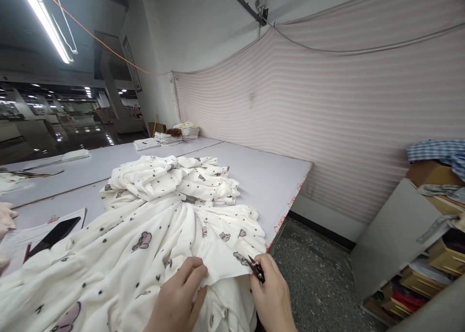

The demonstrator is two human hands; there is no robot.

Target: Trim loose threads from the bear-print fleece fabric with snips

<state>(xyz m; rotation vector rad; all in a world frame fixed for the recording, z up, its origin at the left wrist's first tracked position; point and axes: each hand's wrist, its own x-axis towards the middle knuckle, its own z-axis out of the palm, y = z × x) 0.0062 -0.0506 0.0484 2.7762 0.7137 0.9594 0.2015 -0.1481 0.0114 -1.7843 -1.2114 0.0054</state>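
A white garment [145, 235] printed with small dark hearts and pink figures lies spread over the near edge of the grey table [269, 177]. My left hand [179, 293] pinches a fold of its cloth near the hem, fingers closed on it. My right hand [272, 293] is closed round small dark thread snips [256, 268], whose tip touches the hem's edge just right of the left hand. A heap of the same printed cloth [174, 179] lies behind on the table.
A black phone [54, 235] rests on papers at the left. Stacks of folded cloth [174, 134] stand at the table's far end. A striped curtain [327, 114] hangs behind. Shelves with boxes [436, 245] stand at the right, across a speckled floor [316, 274].
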